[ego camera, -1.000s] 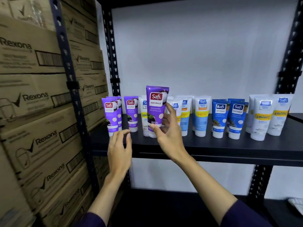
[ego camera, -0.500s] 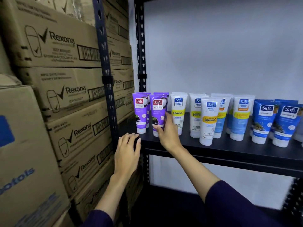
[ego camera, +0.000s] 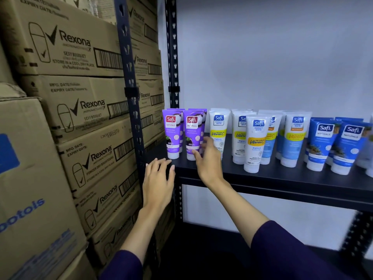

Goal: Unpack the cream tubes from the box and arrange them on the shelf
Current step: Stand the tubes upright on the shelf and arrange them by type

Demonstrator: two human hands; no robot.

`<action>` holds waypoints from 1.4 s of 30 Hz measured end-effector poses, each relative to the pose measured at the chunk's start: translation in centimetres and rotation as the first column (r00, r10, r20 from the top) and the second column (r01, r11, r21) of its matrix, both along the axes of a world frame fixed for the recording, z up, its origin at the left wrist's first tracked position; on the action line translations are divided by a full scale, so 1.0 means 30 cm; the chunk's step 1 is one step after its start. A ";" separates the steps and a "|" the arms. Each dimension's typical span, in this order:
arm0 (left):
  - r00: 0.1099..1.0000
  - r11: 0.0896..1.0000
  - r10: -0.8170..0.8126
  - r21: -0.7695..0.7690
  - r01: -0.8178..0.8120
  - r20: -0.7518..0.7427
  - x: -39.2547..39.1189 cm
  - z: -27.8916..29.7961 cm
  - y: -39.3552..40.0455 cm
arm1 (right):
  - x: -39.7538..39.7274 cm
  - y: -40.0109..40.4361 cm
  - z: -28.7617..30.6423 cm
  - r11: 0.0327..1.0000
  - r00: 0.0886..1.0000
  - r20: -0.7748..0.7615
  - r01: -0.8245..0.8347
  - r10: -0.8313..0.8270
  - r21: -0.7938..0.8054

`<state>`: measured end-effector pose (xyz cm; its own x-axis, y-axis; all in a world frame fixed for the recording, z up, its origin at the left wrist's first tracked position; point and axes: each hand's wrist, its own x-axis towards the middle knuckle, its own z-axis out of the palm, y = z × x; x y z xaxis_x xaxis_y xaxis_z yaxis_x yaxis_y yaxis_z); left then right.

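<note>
Purple Safi tubes stand cap-down at the left end of the black shelf [ego camera: 282,174]. My right hand [ego camera: 207,160] loosely holds the front right purple tube [ego camera: 191,134] near its cap, thumb in front and fingers at its right side. Another purple tube [ego camera: 172,134] stands just left of it, with more behind both. My left hand [ego camera: 159,178] hovers with straight fingers at the shelf's front left corner and holds nothing. White Vitamin C tubes [ego camera: 255,142] and blue tubes [ego camera: 323,142] fill the shelf to the right. No unpacking box is in view.
Stacked Rexona cartons [ego camera: 80,110] fill the rack on the left, behind a dark upright post [ego camera: 131,98]. A carton with blue print [ego camera: 26,178] stands near at the lower left. A white wall backs the shelf.
The purple tube went from the air down onto the shelf beside the other purple ones. My view swung left. My left hand stayed near the shelf's front left corner.
</note>
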<state>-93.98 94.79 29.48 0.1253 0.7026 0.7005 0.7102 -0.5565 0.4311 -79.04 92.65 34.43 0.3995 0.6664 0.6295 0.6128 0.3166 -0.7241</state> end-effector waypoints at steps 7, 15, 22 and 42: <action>0.994 0.992 -0.100 0.078 0.102 -0.032 0.136 0.012 -0.079 | 0.094 -0.200 -0.007 0.903 0.948 0.069 0.271 -0.310 0.334; 0.984 0.985 -0.135 0.096 0.146 -0.113 0.255 0.010 -0.133 | 0.213 -0.268 -0.027 0.842 0.858 -0.100 0.514 -0.504 0.165; 0.957 0.954 -0.254 0.125 0.272 -0.142 0.378 0.061 -0.204 | 0.311 -0.374 0.006 0.922 0.938 -0.088 0.347 -0.337 0.169; 0.839 0.872 -0.438 0.073 0.484 -0.322 0.924 0.084 -0.458 | 0.992 -0.859 -0.015 0.745 0.745 0.014 0.665 -0.666 0.056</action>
